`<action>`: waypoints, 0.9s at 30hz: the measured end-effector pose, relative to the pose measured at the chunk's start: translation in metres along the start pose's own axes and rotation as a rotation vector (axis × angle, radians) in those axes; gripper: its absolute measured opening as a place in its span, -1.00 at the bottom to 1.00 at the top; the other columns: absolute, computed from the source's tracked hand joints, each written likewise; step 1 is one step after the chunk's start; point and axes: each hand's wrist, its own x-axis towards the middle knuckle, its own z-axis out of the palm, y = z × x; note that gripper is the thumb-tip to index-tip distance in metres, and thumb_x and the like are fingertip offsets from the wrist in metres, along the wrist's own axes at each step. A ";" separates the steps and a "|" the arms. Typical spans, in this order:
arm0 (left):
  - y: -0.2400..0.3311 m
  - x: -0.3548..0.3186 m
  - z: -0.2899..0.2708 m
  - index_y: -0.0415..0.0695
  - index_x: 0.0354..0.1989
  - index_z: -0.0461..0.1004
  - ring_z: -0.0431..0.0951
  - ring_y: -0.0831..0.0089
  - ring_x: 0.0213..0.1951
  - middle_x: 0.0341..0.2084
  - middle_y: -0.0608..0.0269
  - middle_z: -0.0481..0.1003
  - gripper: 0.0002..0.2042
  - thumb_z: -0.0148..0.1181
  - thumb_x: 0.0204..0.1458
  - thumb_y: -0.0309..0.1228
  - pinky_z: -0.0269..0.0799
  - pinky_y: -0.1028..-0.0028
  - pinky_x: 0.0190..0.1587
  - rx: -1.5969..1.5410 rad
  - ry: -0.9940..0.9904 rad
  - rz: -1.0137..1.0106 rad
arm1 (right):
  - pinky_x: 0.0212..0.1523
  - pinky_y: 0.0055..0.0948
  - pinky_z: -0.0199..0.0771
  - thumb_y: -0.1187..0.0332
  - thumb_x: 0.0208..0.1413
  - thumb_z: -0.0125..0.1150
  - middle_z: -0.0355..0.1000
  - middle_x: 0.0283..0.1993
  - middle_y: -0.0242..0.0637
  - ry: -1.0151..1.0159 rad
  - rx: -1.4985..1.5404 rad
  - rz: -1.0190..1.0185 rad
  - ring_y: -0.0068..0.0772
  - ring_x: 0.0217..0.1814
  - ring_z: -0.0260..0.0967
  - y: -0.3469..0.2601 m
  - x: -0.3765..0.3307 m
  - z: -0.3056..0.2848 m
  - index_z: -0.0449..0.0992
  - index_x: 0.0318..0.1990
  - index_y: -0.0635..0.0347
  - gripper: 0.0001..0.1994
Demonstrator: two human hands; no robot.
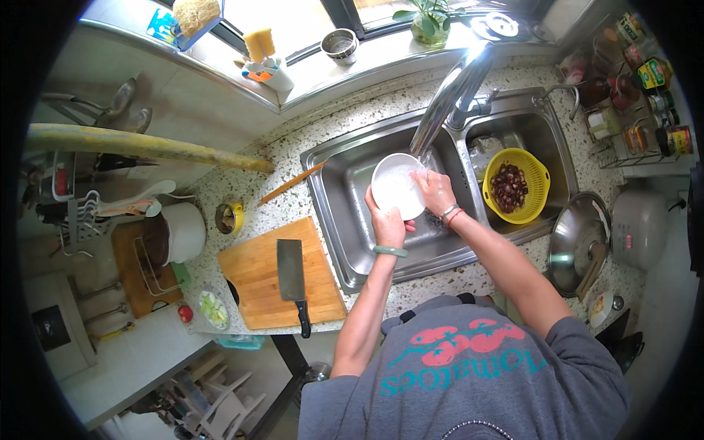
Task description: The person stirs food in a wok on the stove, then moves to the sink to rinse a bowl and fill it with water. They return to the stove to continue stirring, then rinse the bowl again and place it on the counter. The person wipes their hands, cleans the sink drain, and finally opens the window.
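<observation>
A white bowl point(397, 185) is held over the left basin of a steel double sink point(345, 220), right under the tall chrome faucet point(449, 99). My left hand point(386, 224) grips the bowl's lower left rim. My right hand point(435, 191) rests on its right edge, fingers reaching inside. Both wrists carry bracelets.
A yellow colander point(533, 165) with dark round nuts sits in the right basin. A cleaver point(292, 279) lies on a wooden cutting board point(257, 279) left of the sink. A pot lid point(579, 238) and rice cooker point(639, 227) stand at the right. Jars fill a rack point(638, 95).
</observation>
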 end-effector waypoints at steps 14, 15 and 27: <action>0.001 -0.006 -0.011 -0.04 0.23 -0.15 0.42 0.38 -0.75 -0.43 -0.05 0.40 -0.41 -0.30 -0.06 -0.65 0.47 0.42 -0.79 0.010 -0.085 -0.193 | -0.29 -0.30 0.50 0.17 0.02 0.19 0.46 -0.37 0.04 -0.168 -0.157 -0.071 -0.10 -0.36 0.48 -0.007 0.006 -0.008 0.47 -0.20 0.33 -0.65; 0.000 -0.006 -0.012 -0.04 0.23 -0.15 0.41 0.38 -0.76 -0.43 -0.05 0.40 -0.40 -0.30 -0.06 -0.65 0.47 0.42 -0.79 -0.005 -0.074 -0.192 | -0.30 -0.27 0.50 0.18 0.07 0.14 0.46 -0.39 0.00 -0.153 -0.311 -0.233 -0.11 -0.36 0.48 0.002 0.012 -0.005 0.48 -0.19 0.29 -0.68; 0.012 -0.002 -0.025 -0.17 0.09 -0.06 0.39 0.46 -0.73 -0.42 -0.01 0.38 -0.59 -0.30 0.01 -0.55 0.53 0.40 -0.75 -0.023 -0.075 -0.224 | -0.26 -0.05 0.37 0.34 0.13 0.02 0.43 -0.31 0.16 -0.168 0.012 -0.293 0.18 -0.20 0.39 0.000 0.000 -0.004 0.34 -0.14 0.31 -0.76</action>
